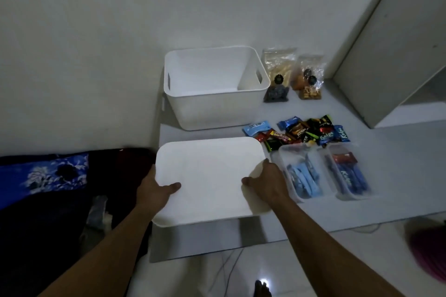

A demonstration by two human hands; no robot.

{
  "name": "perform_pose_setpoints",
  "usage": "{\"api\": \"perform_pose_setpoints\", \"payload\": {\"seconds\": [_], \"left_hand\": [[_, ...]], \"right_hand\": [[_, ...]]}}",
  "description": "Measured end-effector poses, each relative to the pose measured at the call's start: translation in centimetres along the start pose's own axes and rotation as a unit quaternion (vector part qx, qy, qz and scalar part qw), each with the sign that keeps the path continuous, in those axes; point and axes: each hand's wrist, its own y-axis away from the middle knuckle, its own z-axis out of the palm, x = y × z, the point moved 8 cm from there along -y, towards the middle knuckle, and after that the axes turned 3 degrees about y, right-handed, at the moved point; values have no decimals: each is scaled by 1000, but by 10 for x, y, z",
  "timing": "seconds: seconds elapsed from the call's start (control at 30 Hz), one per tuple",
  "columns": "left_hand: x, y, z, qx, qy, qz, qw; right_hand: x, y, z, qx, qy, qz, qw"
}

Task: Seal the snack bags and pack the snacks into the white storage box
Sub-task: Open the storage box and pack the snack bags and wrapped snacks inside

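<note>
The white storage box (193,106) stands open and empty at the back of a low grey platform. In front of it I hold its flat white lid (210,176) with both hands. My left hand (156,190) grips the lid's left edge, thumb on top. My right hand (268,183) grips its right edge. Right of the box stand clear snack bags (280,65) (310,75) with black clips on them. A heap of wrapped snacks (301,132) lies right of the lid. Two clear trays (282,152) (323,152) hold blue and red snack packs.
A white wall runs behind the platform. A grey cabinet panel (386,43) stands at the right. Dark blue patterned cloth (48,173) lies to the left. A pink object (429,248) sits at the lower right. A cable (231,265) and my foot (261,289) are on the glossy floor.
</note>
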Motion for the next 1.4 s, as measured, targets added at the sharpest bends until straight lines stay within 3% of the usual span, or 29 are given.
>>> {"api": "perform_pose_setpoints", "payload": {"seconds": [0.37,0.6,1.07,1.4], "left_hand": [[-8,-6,24,11,-183,9,983],[12,-3,20,-9,-251,26,968],[248,47,73,-65,-221,281,932],[391,53,168,-98,-231,386,888]], "right_hand": [[19,-17,53,-37,79,-43,995],[4,-18,44,-61,109,-67,990],[-57,-7,-138,42,105,-119,986],[-50,-74,-270,89,108,-136,981]]}}
